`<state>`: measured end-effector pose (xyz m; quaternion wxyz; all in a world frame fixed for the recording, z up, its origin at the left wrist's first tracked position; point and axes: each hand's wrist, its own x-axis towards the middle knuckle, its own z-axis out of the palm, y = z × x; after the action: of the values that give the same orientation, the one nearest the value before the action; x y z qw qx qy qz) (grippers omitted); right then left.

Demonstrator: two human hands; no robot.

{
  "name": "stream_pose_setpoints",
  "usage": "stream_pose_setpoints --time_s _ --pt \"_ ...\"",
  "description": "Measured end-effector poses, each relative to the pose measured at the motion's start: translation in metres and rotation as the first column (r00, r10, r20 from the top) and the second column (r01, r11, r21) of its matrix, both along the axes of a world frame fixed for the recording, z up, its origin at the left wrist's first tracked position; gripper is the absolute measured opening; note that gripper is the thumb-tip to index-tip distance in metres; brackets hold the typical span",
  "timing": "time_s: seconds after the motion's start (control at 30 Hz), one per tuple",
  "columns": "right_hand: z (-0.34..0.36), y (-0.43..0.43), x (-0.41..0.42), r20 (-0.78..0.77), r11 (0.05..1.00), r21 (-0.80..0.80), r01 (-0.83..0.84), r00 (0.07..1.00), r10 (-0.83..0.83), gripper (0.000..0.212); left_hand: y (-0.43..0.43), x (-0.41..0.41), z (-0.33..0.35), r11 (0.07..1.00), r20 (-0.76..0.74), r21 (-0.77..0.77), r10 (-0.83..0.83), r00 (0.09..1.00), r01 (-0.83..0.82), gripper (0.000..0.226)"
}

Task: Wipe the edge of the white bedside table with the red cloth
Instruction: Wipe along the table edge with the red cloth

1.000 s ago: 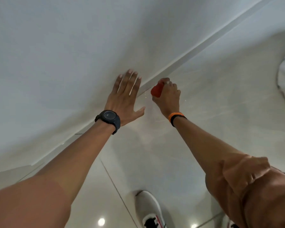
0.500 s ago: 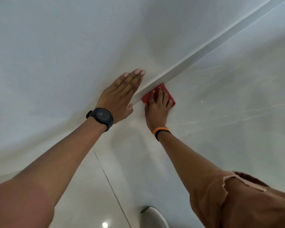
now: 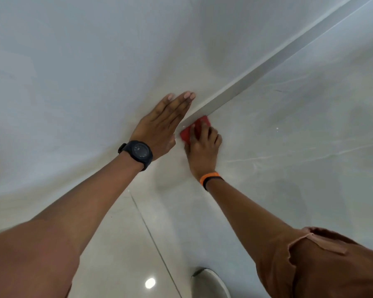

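The white bedside table (image 3: 91, 69) fills the upper left as a broad white panel. Its grey lower edge (image 3: 256, 74) runs diagonally from the upper right down to the hands. My left hand (image 3: 162, 123), wearing a black watch, lies flat on the white panel just above that edge, fingers straight and holding nothing. My right hand (image 3: 202, 151), with an orange wristband, presses the red cloth (image 3: 186, 134) against the bottom of the edge where it meets the floor. The fingers cover most of the cloth.
A glossy pale tiled floor (image 3: 299, 151) spreads to the right and below, with a dark grout line (image 3: 153, 237) between my arms. My white shoe (image 3: 211, 282) stands at the bottom centre. A ceiling light reflects in the tile (image 3: 150, 282).
A second ago the cloth was bunched in my right fist; it now lies flat under my fingers. It has slid slightly down-left along the edge. My left hand has stayed flat on the panel.
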<state>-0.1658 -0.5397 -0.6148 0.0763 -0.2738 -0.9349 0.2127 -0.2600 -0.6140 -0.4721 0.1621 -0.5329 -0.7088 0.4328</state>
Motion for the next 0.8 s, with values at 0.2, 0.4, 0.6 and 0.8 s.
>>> stream_pose_setpoints --time_s 0.2,0.4,0.6,0.8 --pt "-0.009 0.036 0.001 -0.061 0.997 0.068 -0.045 0.997 0.049 0.042 0.000 -0.001 -0.002 0.999 -0.019 0.037 0.002 1.000 -0.002 0.092" --pt "-0.002 -0.003 -0.015 -0.052 0.976 -0.046 0.211 0.976 -0.214 0.044 0.001 -0.001 -0.004 0.999 -0.019 0.044 -0.014 1.000 0.015 0.094" --pt "-0.010 -0.045 0.004 -0.116 0.988 0.085 -0.129 0.984 0.138 0.026 0.001 -0.002 -0.006 0.999 -0.036 0.037 -0.031 0.999 0.032 0.090" --pt "-0.014 0.032 -0.017 -0.120 0.962 0.068 0.266 0.959 -0.256 0.033 0.000 -0.002 -0.005 0.999 -0.015 0.051 -0.012 1.000 0.012 0.095"
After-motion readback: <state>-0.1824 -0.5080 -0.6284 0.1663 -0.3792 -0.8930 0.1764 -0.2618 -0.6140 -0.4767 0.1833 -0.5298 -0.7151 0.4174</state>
